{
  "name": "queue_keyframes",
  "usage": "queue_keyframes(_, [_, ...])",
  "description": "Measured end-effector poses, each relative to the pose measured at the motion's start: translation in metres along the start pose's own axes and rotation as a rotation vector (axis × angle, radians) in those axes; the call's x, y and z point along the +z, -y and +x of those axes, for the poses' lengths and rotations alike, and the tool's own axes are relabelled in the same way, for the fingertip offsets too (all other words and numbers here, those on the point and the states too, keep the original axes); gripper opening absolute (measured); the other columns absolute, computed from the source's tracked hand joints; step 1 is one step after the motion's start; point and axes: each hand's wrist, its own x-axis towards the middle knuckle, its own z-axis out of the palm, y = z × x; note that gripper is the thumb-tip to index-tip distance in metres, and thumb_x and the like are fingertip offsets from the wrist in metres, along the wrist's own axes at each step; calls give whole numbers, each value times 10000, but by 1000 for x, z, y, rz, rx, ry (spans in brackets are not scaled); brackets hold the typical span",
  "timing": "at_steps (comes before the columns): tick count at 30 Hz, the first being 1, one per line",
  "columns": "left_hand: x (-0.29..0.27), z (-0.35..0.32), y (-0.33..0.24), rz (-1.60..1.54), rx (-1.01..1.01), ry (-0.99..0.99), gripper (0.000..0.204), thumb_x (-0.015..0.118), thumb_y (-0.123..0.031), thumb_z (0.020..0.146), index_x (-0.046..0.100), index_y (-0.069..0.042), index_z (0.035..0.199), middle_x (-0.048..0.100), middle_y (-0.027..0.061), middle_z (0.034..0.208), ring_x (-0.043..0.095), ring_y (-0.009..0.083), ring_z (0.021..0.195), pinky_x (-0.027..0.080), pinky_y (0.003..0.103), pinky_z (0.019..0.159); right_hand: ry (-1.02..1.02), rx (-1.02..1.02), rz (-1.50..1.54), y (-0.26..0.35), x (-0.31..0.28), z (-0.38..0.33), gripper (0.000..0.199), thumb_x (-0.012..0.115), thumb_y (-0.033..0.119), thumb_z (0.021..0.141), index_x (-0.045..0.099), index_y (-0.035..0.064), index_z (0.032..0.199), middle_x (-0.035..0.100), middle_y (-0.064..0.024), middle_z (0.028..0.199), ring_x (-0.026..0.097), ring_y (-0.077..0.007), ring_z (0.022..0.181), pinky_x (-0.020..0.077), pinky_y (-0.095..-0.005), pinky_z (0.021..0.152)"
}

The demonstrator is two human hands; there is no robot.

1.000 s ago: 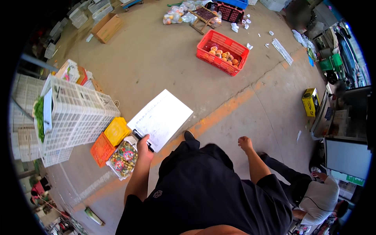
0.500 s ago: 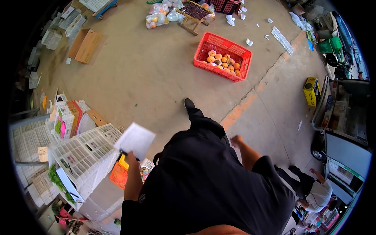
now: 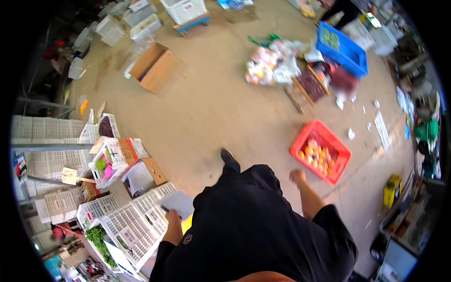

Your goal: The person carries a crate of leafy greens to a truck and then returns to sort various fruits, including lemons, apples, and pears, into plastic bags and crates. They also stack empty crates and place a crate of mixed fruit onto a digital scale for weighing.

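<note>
My left hand (image 3: 174,217) is closed on a white sheet of paper (image 3: 180,203), held out beside my left hip above stacked white crates. A small dark item shows at the sheet's edge by my fingers, too blurred to name. My right hand (image 3: 297,177) hangs in the air at my right side, with nothing visible in it. Its fingers are smeared and look loosely bent. Beyond it, on the floor, a red plastic crate (image 3: 341,170) holds several orange-yellow round fruits (image 3: 318,157). Hand and crate are apart. My dark shoe (image 3: 226,154) points forward on the floor.
White slatted crates (image 3: 141,218) are stacked at the left, with leafy greens (image 3: 99,242) beside them. An open cardboard box (image 3: 157,70) stands ahead. Further right are bagged fruit (image 3: 268,66), a wooden stool (image 3: 312,87) and a blue crate (image 3: 341,49). A yellow box (image 3: 392,190) stands far right.
The view has shifted, so the red crate appears lower and further right, nearer my right hand. The blue crate and a person's legs have appeared at the far right. The paper stays in my left hand.
</note>
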Motion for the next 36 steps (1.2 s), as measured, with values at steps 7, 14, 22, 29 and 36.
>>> queue_keyframes(7, [251,-6,-321,74,460,513,327,619,-72,751,572,111,1017,634,127,886,614,215,746,476,338,649,262,-35,-390,133,61,-22,190,557,233,886,620,83,786,580,-59,634,566,-216,519,476,-366,483])
queue_keyframes(14, [450,-37,-491,-320,151,971,347,562,-50,838,514,45,1168,613,137,1066,608,267,944,488,378,823,384,155,-694,305,53,154,124,615,219,807,686,123,776,664,-40,760,650,-202,696,519,-358,588])
queue_keyframes(22, [602,-91,-638,-453,-38,1101,403,493,-80,858,456,26,1245,578,161,1161,579,297,1023,469,413,907,-219,-504,-218,753,-3,345,304,585,218,810,642,-29,977,672,-140,802,654,-194,707,516,-320,669])
queue_keyframes(29, [840,-162,-793,-407,-91,1255,388,533,-64,841,473,27,1213,588,153,1103,577,299,1010,473,427,893,-62,-899,-74,1058,13,338,240,639,133,824,619,-10,1016,666,-151,939,668,-225,852,529,-306,732])
queue_keyframes(36, [1069,-333,-905,19,-112,1431,255,590,-166,883,560,-13,1084,629,105,966,611,231,852,504,382,759,-105,-1072,-111,1248,-19,384,311,737,166,738,639,49,1009,630,-104,878,629,-219,776,515,-320,680])
